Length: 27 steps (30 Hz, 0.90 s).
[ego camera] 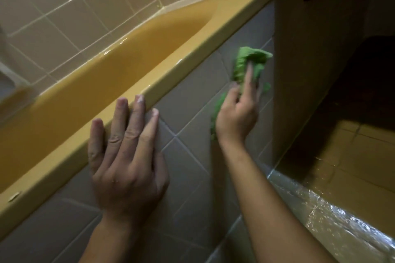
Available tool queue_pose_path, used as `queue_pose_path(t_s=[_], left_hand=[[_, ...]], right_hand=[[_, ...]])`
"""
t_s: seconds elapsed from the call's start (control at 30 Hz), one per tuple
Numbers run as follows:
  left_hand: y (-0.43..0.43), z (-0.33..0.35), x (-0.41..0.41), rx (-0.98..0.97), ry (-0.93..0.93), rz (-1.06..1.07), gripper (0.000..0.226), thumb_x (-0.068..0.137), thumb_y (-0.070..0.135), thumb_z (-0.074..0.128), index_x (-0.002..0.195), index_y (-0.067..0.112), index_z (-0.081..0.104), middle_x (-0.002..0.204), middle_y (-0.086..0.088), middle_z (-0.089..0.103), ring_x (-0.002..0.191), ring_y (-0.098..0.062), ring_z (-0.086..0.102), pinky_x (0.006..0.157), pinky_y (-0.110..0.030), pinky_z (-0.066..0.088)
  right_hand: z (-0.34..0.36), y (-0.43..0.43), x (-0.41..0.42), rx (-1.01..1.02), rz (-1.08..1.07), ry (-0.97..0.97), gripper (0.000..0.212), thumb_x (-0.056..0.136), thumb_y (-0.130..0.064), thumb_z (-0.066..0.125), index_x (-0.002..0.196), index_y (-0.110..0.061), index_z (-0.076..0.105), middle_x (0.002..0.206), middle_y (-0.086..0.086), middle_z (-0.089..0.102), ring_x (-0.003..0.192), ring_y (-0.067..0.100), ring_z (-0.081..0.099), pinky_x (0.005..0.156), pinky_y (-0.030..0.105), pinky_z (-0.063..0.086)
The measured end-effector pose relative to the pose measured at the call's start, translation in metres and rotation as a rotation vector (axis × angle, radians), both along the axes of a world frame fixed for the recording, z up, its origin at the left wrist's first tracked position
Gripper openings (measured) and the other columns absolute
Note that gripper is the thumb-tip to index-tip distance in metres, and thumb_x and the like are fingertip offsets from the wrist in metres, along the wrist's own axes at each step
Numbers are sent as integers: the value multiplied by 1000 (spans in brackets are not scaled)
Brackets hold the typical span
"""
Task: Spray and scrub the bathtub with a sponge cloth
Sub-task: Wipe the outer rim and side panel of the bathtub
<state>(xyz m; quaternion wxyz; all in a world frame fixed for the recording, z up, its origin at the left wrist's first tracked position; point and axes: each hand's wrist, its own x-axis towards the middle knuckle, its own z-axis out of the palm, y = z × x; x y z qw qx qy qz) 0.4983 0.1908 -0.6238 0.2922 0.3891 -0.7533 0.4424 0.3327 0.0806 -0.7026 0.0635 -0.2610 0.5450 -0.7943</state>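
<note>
Head view looks down along a yellow tub (119, 74) set against a tiled wall (64, 6). The left hand (128, 164) lies flat, its 4 fingers (136, 121) straight and slightly spread. Their tips rest on the tub's rim and the palm is against the grey tiled panel (192, 156) below it; it holds nothing.

The right hand (237, 117) presses a green cloth (245, 62) against the same panel, below the rim and just beside a beige upright surface (310, 70). Its fingers lie nearly straight on top of the bunched cloth, with the thumb alongside. Cloth shows past the fingertips and under the palm. Motion blur softens this hand. At the lower right, the yellow-tiled floor (352, 156) shines wet.
</note>
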Motion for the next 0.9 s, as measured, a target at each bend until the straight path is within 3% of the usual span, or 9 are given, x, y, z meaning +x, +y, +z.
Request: queue_pose_path(t_s=[0.07, 0.1, 0.27, 0.37, 0.43, 0.57, 0.63, 0.8, 0.9], left_hand=[[-1, 0, -2, 10, -18, -10, 46, 98, 8, 52, 142, 8, 63, 157, -11, 48, 151, -28, 41, 128, -48, 20], [-2, 0, -2, 8, -26, -11, 45, 98, 8, 53, 142, 9, 63, 157, -11, 49, 150, -28, 42, 128, -48, 21], [-12, 1, -15, -36, -6, -22, 44, 98, 9, 57, 141, 10, 64, 156, -10, 50, 149, -27, 44, 126, -49, 26], [-18, 2, -28, -21, 12, -32, 46, 97, 10, 52, 142, 9, 63, 157, -10, 49, 150, -27, 42, 126, -50, 25], [-21, 1, -33, -16, 7, -31, 47, 97, 10, 51, 142, 10, 63, 158, -9, 49, 151, -27, 42, 126, -50, 24], [-25, 0, -38, -21, -11, -21, 48, 96, 12, 50, 142, 10, 64, 158, -8, 48, 151, -27, 41, 126, -51, 23], [-30, 0, -46, -22, -14, -12, 47, 97, 12, 50, 142, 10, 64, 159, -8, 47, 151, -27, 41, 125, -52, 25], [-48, -3, -78, 11, -25, -14, 48, 98, 16, 50, 144, 11, 62, 161, -8, 44, 153, -26, 38, 125, -55, 26], [-63, 0, -98, 59, -98, -25, 52, 97, 19, 50, 147, 10, 58, 163, -8, 41, 154, -26, 35, 126, -55, 24]], right_hand=[[4, -10, -14, 109, 19, -251, 56, 102, -24, 41, 157, -19, 41, 157, 10, 47, 148, 32, 39, 119, 48, 34], [7, -8, -11, 128, 8, -218, 57, 102, -23, 42, 159, -17, 38, 157, 11, 47, 148, 33, 38, 121, 46, 32], [13, 29, 33, -74, 58, 483, 58, 101, -26, 46, 157, -17, 34, 161, 19, 38, 152, 42, 29, 117, 59, 34], [7, 16, 5, -166, 48, 663, 56, 97, -28, 49, 152, -18, 42, 158, 24, 40, 150, 45, 32, 114, 59, 38], [8, -5, -20, -124, 20, 543, 56, 98, -26, 47, 153, -17, 42, 160, 26, 36, 151, 43, 31, 117, 57, 36], [39, -40, -63, 48, 22, 40, 60, 101, -31, 39, 160, -19, 35, 165, 18, 31, 153, 33, 28, 125, 42, 24], [50, -38, -60, 42, 27, 90, 59, 103, -36, 36, 160, -20, 33, 165, 14, 33, 154, 33, 28, 121, 35, 22], [49, -31, -65, -125, 20, 549, 53, 105, -36, 41, 155, -19, 41, 161, 14, 40, 152, 41, 28, 117, 55, 36], [47, -58, -106, -46, 9, 381, 53, 106, -31, 41, 157, -17, 39, 159, 12, 44, 149, 35, 37, 119, 40, 34]])
